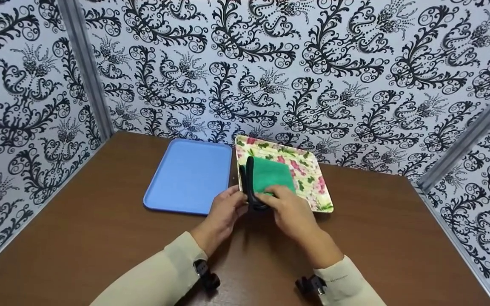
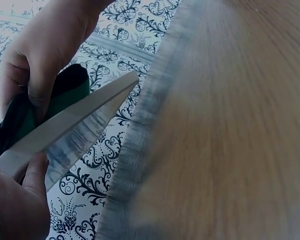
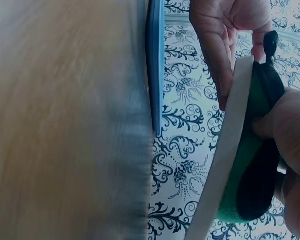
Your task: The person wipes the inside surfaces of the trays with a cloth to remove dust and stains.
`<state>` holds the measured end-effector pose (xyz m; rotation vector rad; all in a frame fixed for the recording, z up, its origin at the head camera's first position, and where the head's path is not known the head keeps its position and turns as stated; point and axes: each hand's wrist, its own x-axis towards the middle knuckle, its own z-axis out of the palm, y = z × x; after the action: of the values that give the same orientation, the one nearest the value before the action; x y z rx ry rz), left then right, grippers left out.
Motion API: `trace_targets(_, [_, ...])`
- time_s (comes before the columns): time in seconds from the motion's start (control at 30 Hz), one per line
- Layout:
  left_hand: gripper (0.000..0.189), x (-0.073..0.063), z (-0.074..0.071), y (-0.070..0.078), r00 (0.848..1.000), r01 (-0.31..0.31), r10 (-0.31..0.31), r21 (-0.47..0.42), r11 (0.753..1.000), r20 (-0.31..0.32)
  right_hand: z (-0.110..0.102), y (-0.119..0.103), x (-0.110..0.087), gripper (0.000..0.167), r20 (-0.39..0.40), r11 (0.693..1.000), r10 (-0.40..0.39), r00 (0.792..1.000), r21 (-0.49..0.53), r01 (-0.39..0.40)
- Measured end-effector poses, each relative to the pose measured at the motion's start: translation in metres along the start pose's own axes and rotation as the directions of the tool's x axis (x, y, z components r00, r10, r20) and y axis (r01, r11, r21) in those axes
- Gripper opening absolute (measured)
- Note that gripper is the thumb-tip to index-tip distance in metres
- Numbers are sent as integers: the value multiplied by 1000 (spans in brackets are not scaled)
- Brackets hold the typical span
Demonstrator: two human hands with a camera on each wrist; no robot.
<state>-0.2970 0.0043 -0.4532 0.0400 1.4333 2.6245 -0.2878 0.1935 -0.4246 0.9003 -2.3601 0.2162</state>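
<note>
In the head view, my left hand (image 1: 223, 208) grips the near-left corner of a floral tray (image 1: 313, 187). The wrist views show this pale-rimmed tray (image 2: 75, 115) tilted and raised off the table, my left thumb against its edge. Over the tray's left part stands a folded green cloth (image 1: 270, 170) with black edging. My right hand (image 1: 292, 208) holds that cloth near its lower end, and the right wrist view shows the thumb pressed into the folded cloth (image 3: 240, 185). Some of my right fingers are hidden behind the folds.
A blue tray (image 1: 189, 174) lies flat on the brown table (image 1: 368, 229), left of the floral one. Patterned wall panels (image 1: 253, 85) with grey posts enclose the back and both sides. Small cameras (image 1: 206, 275) are strapped to both wrists.
</note>
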Motion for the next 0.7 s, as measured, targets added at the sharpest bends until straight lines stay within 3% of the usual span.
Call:
trace_targets(0.4, [49, 1, -1, -3, 1000, -15, 15, -11, 1000, 24, -13, 17, 2, 38, 54, 995, -57, 997, 81, 52])
trace_targets(0.7, [59, 1, 0, -2, 1000, -5, 5, -19, 1000, -15, -17, 39, -4, 40, 92, 997, -53, 994, 65, 47])
